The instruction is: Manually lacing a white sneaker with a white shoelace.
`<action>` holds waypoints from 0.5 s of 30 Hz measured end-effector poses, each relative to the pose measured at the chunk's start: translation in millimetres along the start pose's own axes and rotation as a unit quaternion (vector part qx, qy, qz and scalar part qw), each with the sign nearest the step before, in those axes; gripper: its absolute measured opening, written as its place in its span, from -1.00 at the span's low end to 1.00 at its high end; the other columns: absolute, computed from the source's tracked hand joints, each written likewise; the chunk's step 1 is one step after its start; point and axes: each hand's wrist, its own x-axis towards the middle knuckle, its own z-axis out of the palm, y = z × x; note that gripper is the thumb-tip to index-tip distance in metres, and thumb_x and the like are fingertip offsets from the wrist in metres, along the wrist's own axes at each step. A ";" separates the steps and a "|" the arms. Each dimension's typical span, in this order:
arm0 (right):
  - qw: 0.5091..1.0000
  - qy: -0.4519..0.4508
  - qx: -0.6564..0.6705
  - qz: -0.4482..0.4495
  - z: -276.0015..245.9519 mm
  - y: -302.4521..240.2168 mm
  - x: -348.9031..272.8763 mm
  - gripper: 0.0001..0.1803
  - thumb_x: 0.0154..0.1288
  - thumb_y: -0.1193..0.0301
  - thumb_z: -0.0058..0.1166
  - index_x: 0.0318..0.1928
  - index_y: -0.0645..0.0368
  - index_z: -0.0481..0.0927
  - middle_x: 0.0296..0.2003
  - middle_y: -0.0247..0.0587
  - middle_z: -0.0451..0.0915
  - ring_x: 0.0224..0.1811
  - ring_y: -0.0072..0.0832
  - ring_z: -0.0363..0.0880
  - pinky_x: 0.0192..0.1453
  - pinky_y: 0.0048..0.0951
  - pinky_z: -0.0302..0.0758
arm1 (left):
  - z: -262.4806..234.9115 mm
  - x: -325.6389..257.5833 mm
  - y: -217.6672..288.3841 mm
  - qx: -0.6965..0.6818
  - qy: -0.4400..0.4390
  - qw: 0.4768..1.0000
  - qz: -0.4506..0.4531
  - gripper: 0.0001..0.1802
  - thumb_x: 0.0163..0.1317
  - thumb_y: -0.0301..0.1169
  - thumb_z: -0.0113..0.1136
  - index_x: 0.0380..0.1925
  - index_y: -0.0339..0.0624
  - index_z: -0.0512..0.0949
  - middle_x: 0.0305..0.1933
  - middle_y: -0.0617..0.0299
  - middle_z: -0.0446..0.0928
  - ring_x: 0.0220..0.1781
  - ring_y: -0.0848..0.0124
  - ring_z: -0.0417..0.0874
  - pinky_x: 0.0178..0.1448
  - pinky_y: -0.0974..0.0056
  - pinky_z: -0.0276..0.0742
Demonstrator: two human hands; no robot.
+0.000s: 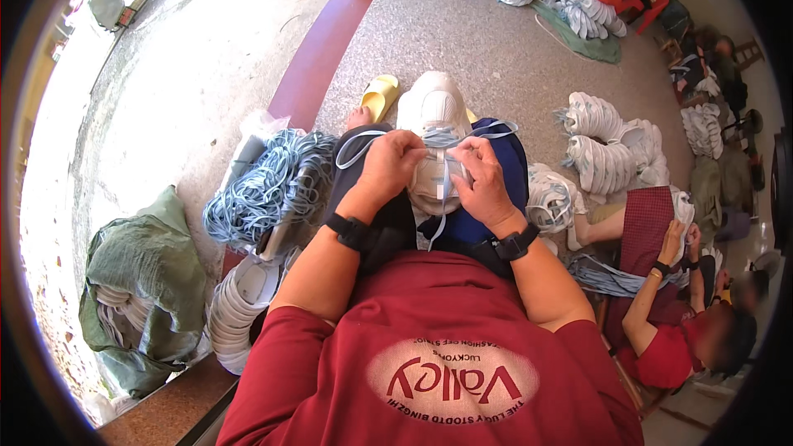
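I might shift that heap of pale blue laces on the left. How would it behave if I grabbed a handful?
The pale blue laces look thin and floppy, so a handful would probably droop and trail strands. They lie tangled, so extra ones may drag along. Likely light for the heap's size.

The left hand (388,167) and right hand (483,182) cover the middle of the white shoe (434,111), so the eyelets and the fingers' grip on the pale blue lace (442,198) can't be made out. The shoe's heel drops behind the wrists at 6 o'clock. At 8 o'clock a green sack (136,281) hides most of its white soles. At 12 o'clock, shoe piles (578,8) are too small to tell apart.
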 end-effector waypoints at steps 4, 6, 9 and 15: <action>0.983 -0.070 -0.101 -0.137 -13.6 -11.9 -2.8 -0.56 -0.22 0.55 0.26 -0.18 0.07 0.57 -0.03 -0.03 0.37 -0.08 -0.13 0.40 -0.02 -0.27 0.39 | -16.6 -6.6 -14.2 -0.087 0.081 0.992 -0.034 -0.93 0.19 -0.55 0.12 -0.46 -0.29 0.48 -0.55 0.29 0.45 -0.50 0.55 0.46 -0.40 0.42 0.39; 0.979 -0.079 -0.101 -0.160 -8.2 -6.9 -2.9 -0.63 -0.17 0.55 0.23 -0.22 0.08 0.57 -0.02 -0.03 0.38 -0.02 -0.12 0.38 0.01 -0.24 0.38 | -14.3 -5.0 -14.1 -0.253 0.058 0.959 -0.114 -0.94 0.23 -0.54 0.08 -0.42 -0.27 0.43 -0.50 0.28 0.47 -0.53 0.57 0.46 -0.41 0.50 0.37; 0.969 -0.074 -0.097 -0.217 -5.8 -4.2 -0.7 -0.75 -0.10 0.55 0.16 -0.30 0.13 0.56 -0.02 -0.02 0.40 -0.05 -0.11 0.41 -0.01 -0.25 0.40 | -9.7 3.5 24.4 -0.396 0.019 0.900 -0.180 -0.87 0.32 -0.43 -0.02 -0.40 -0.20 0.36 -0.46 0.25 0.48 -0.53 0.55 0.51 -0.46 0.51 0.39; 0.966 -0.043 0.243 0.081 -20.1 2.2 -15.3 -0.89 0.24 0.52 0.00 -0.45 0.19 0.46 -0.52 -0.26 0.45 -0.50 -0.53 0.40 -0.37 -0.55 0.38 | -6.1 -4.4 6.4 -0.557 0.001 0.811 -0.180 -0.84 0.37 -0.33 -0.07 -0.40 -0.10 0.35 -0.56 0.37 0.31 -0.59 0.58 0.30 -0.52 0.49 0.24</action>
